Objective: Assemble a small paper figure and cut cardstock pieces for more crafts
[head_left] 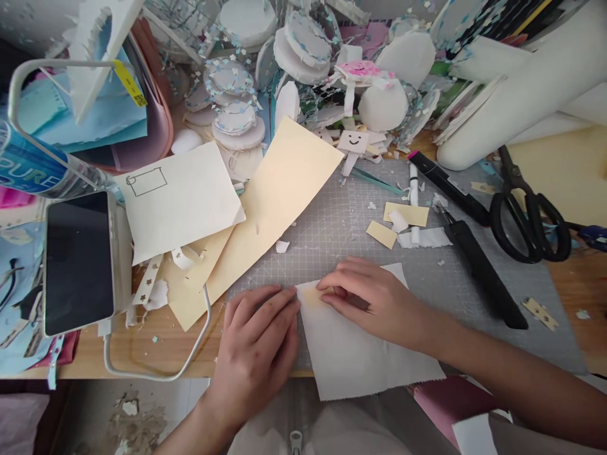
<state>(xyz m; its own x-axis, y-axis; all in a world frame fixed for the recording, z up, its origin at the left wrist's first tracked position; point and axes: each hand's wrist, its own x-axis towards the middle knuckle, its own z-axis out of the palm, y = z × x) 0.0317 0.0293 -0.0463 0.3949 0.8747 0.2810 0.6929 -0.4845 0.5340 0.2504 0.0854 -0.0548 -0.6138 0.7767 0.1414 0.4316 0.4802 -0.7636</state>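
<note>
A white sheet of paper [365,360] with a jagged lower edge lies on the grey cutting mat [327,221] and hangs slightly over the table's front. Near its top left corner is a small pale yellow paper piece [315,297]; whether it lies on or under the sheet I cannot tell. My right hand [374,300] has thumb and fingertips pinched at this piece, the palm over the sheet. Resting flat beside the sheet's left edge is my left hand [260,341], its fingers stretched out and its fingertips at the corner.
Black scissors [531,221], a black cutter [488,272] and a marker [450,186] lie at right. Yellow strips [405,213] and scraps are behind my right hand. At left stand a dark-screened device [78,259] and cable [156,378]; white paper decorations [303,47] crowd the back.
</note>
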